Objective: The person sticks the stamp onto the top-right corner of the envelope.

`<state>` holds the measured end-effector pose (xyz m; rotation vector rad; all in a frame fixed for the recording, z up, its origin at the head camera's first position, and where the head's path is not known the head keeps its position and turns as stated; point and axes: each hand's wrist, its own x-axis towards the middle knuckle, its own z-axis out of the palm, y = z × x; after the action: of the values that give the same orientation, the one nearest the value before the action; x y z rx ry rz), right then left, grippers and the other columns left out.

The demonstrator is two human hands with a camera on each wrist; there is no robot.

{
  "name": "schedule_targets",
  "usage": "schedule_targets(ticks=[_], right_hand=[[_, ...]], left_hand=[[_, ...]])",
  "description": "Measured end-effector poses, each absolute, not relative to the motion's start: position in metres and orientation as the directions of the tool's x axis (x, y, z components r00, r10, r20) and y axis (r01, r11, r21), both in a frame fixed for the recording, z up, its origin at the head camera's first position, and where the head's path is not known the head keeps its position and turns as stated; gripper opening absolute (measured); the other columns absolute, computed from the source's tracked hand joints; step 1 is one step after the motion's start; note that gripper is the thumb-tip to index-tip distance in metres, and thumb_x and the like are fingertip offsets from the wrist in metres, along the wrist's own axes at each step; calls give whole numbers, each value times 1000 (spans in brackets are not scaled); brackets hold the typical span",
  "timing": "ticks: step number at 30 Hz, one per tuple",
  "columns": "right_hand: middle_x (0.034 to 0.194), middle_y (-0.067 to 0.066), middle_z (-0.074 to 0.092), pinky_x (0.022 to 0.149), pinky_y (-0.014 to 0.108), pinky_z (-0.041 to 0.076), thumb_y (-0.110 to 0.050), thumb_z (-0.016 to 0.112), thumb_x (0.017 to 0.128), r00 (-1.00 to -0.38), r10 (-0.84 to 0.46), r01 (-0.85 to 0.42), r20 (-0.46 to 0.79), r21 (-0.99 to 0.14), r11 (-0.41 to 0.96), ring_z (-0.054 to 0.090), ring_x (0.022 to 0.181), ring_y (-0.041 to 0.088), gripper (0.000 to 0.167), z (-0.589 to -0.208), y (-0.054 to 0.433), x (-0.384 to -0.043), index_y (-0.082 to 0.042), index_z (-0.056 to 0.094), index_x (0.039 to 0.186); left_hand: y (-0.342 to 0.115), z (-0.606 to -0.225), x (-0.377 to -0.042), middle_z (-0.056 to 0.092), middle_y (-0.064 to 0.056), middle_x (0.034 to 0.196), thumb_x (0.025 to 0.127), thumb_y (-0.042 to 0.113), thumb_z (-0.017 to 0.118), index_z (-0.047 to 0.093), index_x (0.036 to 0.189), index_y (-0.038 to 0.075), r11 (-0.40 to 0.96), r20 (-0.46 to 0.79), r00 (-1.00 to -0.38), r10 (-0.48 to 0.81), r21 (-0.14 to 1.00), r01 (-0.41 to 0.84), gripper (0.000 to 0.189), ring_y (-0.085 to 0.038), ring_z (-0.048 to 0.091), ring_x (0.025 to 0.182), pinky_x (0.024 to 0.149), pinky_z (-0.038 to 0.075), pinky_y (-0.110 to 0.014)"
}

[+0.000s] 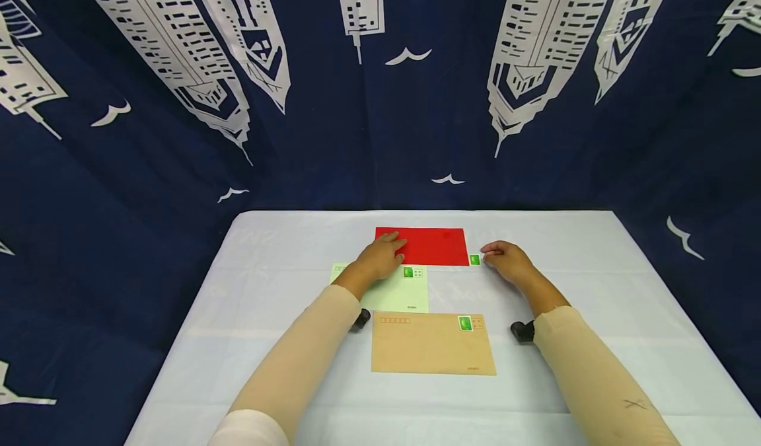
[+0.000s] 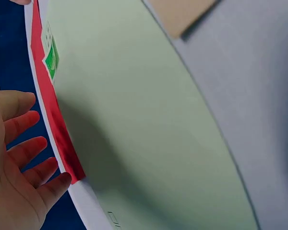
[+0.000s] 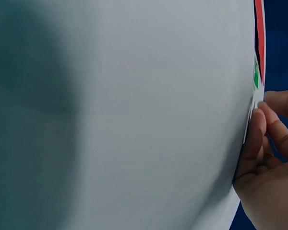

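Note:
My left hand (image 1: pixel 380 257) rests on the left part of a red envelope (image 1: pixel 436 246), fingers spread and fairly straight. In the left wrist view the fingers (image 2: pixel 26 151) reach across its edge. Just off the envelope's lower right corner lies a small green stamp (image 1: pixel 475 260) with a white border. Close to the right of that stamp is my right hand (image 1: pixel 507 260), its fingers loosely bent. The right wrist view shows the fingertips (image 3: pixel 260 112) near the green stamp (image 3: pixel 256 74), apart from it; I see nothing clearly held between them.
A pale green envelope (image 1: pixel 395 294) with a green stamp (image 1: pixel 407 272) lies partly under the left forearm. Nearer me is a tan envelope (image 1: pixel 431 345) bearing another green stamp (image 1: pixel 466 323). All lie on a white-covered table (image 1: pixel 267 254), with a dark blue patterned curtain (image 1: pixel 368 135) behind.

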<state>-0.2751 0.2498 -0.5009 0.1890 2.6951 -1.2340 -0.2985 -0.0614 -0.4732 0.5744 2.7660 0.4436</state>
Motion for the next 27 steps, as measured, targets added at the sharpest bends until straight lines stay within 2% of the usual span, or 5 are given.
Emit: schedule_targets(ticks=[8, 17, 27], right_hand=[[106, 7, 58, 84, 26, 43, -16, 59, 99, -974, 42, 199, -221, -760, 619, 52, 99, 21, 32, -508, 252, -277, 0, 59, 126], [104, 9, 56, 84, 28, 43, -17, 60, 99, -977, 51, 194, -208, -753, 629, 51, 98, 23, 29, -508, 246, -278, 0, 59, 123], [105, 10, 55, 86, 30, 43, -17, 60, 99, -972, 62, 211, -225, -738, 641, 51, 100, 25, 30, -503, 245, -276, 0, 58, 123]], left_hand=[[-59, -477, -301, 32, -2, 167, 107, 31, 45, 43, 155, 20, 891, -237, -876, 421, 287, 351, 49, -23, 27, 156, 128, 24, -39], [-59, -476, -303, 32, 1, 166, 105, 31, 51, 45, 154, 26, 908, -241, -887, 394, 251, 335, 49, -26, 27, 156, 127, 27, -44], [-57, -475, -305, 34, 0, 166, 105, 30, 52, 46, 153, 24, 902, -242, -884, 399, 276, 332, 49, -20, 27, 156, 127, 27, -39]])
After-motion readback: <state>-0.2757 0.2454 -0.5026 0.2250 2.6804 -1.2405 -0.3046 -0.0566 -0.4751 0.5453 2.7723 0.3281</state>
